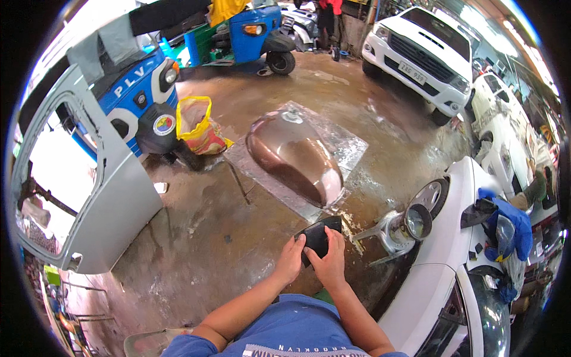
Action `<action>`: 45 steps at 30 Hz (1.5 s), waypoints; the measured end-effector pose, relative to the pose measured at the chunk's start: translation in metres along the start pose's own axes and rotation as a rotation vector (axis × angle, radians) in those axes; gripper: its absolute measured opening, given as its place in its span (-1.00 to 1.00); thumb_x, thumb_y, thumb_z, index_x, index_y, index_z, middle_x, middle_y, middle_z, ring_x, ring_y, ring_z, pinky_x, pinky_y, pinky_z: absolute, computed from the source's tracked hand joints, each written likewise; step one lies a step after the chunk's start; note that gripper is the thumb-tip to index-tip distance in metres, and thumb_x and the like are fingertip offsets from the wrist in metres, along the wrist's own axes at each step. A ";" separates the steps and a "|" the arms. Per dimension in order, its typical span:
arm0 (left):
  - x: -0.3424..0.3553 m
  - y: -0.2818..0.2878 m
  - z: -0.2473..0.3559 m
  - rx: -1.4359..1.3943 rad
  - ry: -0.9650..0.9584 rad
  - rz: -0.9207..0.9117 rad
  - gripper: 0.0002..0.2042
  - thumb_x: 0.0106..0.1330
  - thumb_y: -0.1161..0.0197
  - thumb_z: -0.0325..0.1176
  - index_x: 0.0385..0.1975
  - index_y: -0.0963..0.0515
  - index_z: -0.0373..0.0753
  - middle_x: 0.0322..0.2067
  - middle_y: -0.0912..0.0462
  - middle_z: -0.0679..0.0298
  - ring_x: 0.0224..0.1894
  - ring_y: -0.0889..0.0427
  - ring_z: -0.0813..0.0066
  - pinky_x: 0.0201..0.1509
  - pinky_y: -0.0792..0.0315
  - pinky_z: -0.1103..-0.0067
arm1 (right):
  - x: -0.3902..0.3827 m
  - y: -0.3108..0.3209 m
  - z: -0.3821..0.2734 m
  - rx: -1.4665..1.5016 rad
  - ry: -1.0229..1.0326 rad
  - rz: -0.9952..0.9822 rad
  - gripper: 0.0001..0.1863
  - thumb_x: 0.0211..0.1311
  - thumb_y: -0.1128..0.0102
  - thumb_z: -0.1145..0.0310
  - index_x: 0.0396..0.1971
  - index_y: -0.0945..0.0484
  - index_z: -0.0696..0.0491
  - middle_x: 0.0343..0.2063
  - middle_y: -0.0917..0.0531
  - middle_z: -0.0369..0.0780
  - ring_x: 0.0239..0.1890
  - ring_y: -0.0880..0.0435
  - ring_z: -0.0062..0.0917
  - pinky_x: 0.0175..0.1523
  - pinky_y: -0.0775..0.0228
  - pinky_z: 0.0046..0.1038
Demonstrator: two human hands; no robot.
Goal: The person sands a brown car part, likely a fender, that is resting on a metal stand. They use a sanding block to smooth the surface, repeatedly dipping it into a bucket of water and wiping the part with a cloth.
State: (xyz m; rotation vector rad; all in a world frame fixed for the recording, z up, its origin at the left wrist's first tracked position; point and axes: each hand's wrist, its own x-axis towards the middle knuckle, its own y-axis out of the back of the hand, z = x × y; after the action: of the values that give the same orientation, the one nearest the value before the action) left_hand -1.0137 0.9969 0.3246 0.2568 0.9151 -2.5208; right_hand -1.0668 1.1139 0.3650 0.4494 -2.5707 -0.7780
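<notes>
Both our left hand (290, 260) and right hand (330, 260) pinch a thin, matte black sheet (317, 237), its long axis slanting away rightward, on our side of the glossy, rounded brown motorcycle fuel tank (290, 156).

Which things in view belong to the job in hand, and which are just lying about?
Seemingly in use:
black sheet, held by left hand and right hand
brown tank, just ahead
board under it

Seemingly just about:
yellow-and-red bag
grey door
white pickup
</notes>
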 end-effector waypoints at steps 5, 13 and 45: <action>0.012 -0.061 -0.031 0.152 0.085 -0.078 -0.55 0.71 0.06 -0.03 0.20 -0.51 -0.32 -0.01 -0.64 0.27 0.01 -0.56 0.56 0.16 -0.46 0.53 | 0.000 0.068 0.041 0.005 -0.047 0.029 -0.18 0.07 -0.58 0.32 0.33 -0.39 0.21 0.24 -0.45 0.06 0.33 -0.42 -0.04 0.45 -0.23 -0.12; 0.036 -0.179 -0.098 0.368 0.037 -0.172 -0.66 0.59 -0.19 -0.28 0.22 -0.53 -0.34 0.00 -0.68 0.28 0.03 -0.57 0.57 0.21 -0.45 0.54 | -0.005 0.167 0.146 0.015 -0.085 0.058 -0.19 0.11 -0.59 0.26 0.34 -0.42 0.21 0.25 -0.44 0.03 0.29 -0.42 -0.04 0.40 -0.29 -0.11; 0.222 -0.255 -0.194 0.778 0.189 -0.392 -0.45 0.62 -0.07 -0.01 0.29 -0.51 -0.41 0.31 -0.57 -0.02 0.40 -0.47 0.17 0.49 -0.30 0.38 | 0.121 0.271 0.361 -0.403 -0.449 -0.141 -0.20 0.35 -0.38 0.17 0.43 -0.28 0.28 0.25 -0.54 0.20 0.25 -0.54 0.11 0.32 -0.39 -0.02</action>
State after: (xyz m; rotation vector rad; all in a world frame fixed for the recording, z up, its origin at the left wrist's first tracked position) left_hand -1.3245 1.2198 0.2491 0.6060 -0.0217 -3.1600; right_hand -1.3912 1.4405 0.2852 0.3600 -2.6863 -1.5628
